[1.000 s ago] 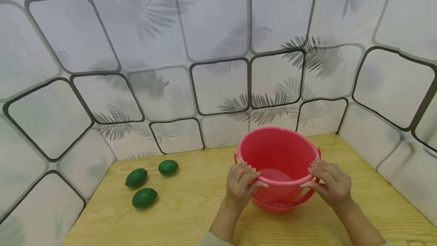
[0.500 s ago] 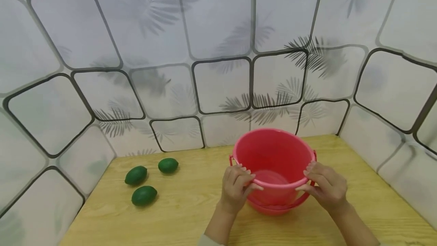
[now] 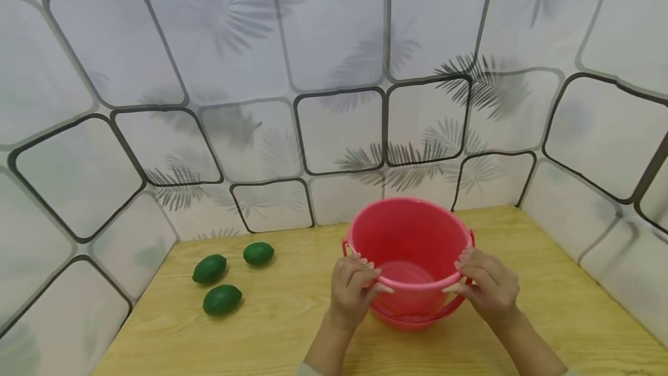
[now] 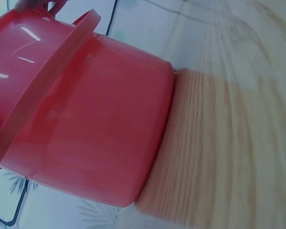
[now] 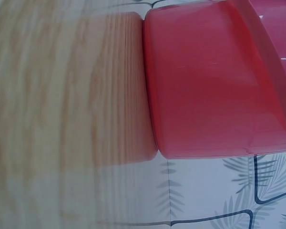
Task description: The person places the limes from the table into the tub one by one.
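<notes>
A pink-red plastic bucket (image 3: 409, 242) stands upright on the wooden table, right of the middle in the head view. My left hand (image 3: 349, 292) grips its rim at the near left, fingers over the edge and thumb along the outside. On the near right, my right hand (image 3: 490, 286) holds the rim the same way. The bucket's handle (image 3: 449, 308) hangs down across its near side. Both wrist views show the bucket wall (image 4: 100, 119) and its base at the wood surface. Inside, the bucket shows only its bare floor.
Three green lemon-shaped fruits, one at the back (image 3: 258, 254), one at the left (image 3: 210, 269) and one nearer (image 3: 222, 300), lie on the table (image 3: 282, 329) left of the bucket. A patterned white wall covering (image 3: 339, 132) encloses the back and sides.
The bucket has shifted a little to the left across the table, with both hands still holding its rim. The green fruits have stayed in place.
</notes>
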`<state>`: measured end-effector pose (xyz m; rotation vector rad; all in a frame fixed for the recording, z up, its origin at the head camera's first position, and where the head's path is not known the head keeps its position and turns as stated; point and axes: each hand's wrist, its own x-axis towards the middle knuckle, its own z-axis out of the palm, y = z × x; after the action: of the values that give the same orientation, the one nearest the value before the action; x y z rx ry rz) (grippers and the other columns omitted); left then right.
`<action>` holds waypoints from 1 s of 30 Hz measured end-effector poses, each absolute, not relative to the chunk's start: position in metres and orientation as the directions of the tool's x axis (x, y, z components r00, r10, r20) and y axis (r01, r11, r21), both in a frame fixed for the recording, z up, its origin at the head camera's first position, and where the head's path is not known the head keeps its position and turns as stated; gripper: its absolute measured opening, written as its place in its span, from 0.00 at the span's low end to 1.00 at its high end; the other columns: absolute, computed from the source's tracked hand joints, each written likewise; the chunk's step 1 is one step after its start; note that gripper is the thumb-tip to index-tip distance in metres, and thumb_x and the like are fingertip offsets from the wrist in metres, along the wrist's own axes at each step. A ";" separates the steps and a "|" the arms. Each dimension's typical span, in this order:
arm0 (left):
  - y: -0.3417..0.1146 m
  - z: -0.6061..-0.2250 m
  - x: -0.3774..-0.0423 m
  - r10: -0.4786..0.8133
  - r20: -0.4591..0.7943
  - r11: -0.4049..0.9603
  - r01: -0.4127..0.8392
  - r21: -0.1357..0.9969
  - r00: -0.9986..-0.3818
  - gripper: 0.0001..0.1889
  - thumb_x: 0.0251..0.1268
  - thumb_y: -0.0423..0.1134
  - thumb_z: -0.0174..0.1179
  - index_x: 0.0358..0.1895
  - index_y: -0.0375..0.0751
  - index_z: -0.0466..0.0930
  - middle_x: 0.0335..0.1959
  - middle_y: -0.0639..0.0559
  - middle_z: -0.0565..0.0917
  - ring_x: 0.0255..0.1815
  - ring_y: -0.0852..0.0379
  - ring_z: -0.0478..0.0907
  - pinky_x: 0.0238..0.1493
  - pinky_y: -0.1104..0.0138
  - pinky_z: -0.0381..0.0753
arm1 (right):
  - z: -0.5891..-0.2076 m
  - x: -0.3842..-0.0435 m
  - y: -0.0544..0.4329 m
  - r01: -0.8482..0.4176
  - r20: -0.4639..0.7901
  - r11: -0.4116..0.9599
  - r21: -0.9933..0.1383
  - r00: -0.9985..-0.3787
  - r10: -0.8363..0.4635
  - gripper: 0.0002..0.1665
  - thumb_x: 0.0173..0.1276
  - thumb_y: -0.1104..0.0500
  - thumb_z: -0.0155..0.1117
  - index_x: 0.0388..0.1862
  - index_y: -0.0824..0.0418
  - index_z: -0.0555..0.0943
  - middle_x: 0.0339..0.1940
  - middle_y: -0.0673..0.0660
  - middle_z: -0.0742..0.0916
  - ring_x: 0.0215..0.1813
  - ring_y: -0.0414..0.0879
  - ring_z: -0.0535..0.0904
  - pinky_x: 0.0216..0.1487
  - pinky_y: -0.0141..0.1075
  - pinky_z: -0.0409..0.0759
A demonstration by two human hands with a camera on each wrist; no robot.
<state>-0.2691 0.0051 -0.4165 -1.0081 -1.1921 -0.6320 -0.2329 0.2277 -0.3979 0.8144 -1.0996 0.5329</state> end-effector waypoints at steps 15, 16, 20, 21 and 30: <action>-0.015 -0.411 -0.258 0.098 0.952 0.459 0.836 -0.302 0.290 0.19 0.63 0.50 0.58 0.25 0.35 0.76 0.25 0.46 0.78 0.29 0.53 0.75 0.35 0.63 0.79 | -0.394 -0.233 0.207 -0.759 0.926 0.569 0.316 0.377 -0.013 0.29 0.49 0.45 0.68 0.15 0.73 0.78 0.14 0.64 0.81 0.23 0.52 0.80 0.47 0.33 0.81; -0.016 -0.410 -0.257 0.098 0.951 0.456 0.836 -0.303 0.292 0.19 0.63 0.49 0.58 0.25 0.34 0.76 0.25 0.46 0.78 0.28 0.52 0.75 0.35 0.63 0.79 | -0.395 -0.233 0.206 -0.758 0.927 0.570 0.317 0.376 -0.015 0.28 0.49 0.45 0.68 0.16 0.72 0.79 0.14 0.64 0.81 0.23 0.52 0.80 0.47 0.33 0.81; -0.019 -0.407 -0.255 0.089 0.947 0.454 0.834 -0.313 0.307 0.20 0.63 0.49 0.58 0.24 0.34 0.76 0.24 0.46 0.77 0.28 0.52 0.75 0.33 0.63 0.78 | -0.395 -0.233 0.205 -0.754 0.926 0.571 0.324 0.376 -0.029 0.28 0.50 0.45 0.68 0.15 0.72 0.78 0.14 0.63 0.81 0.21 0.53 0.79 0.47 0.33 0.81; -0.019 -0.407 -0.254 0.087 0.947 0.453 0.835 -0.313 0.308 0.20 0.63 0.49 0.58 0.24 0.34 0.76 0.23 0.45 0.77 0.28 0.52 0.75 0.33 0.62 0.78 | -0.395 -0.233 0.204 -0.750 0.926 0.576 0.325 0.375 -0.034 0.29 0.50 0.45 0.67 0.15 0.72 0.78 0.14 0.63 0.81 0.21 0.53 0.79 0.47 0.33 0.81; -0.025 -0.405 -0.251 0.104 0.946 0.465 0.825 -0.320 0.308 0.20 0.63 0.50 0.57 0.24 0.34 0.76 0.24 0.46 0.77 0.28 0.53 0.75 0.33 0.63 0.78 | -0.389 -0.231 0.199 -0.731 0.918 0.586 0.350 0.393 -0.057 0.29 0.53 0.44 0.66 0.15 0.71 0.78 0.14 0.63 0.81 0.20 0.53 0.78 0.47 0.33 0.81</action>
<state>-0.2509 -0.0246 -0.4053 -0.9962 -1.1788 -0.5986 -0.2306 0.1988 -0.3895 0.8644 -1.1004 0.5026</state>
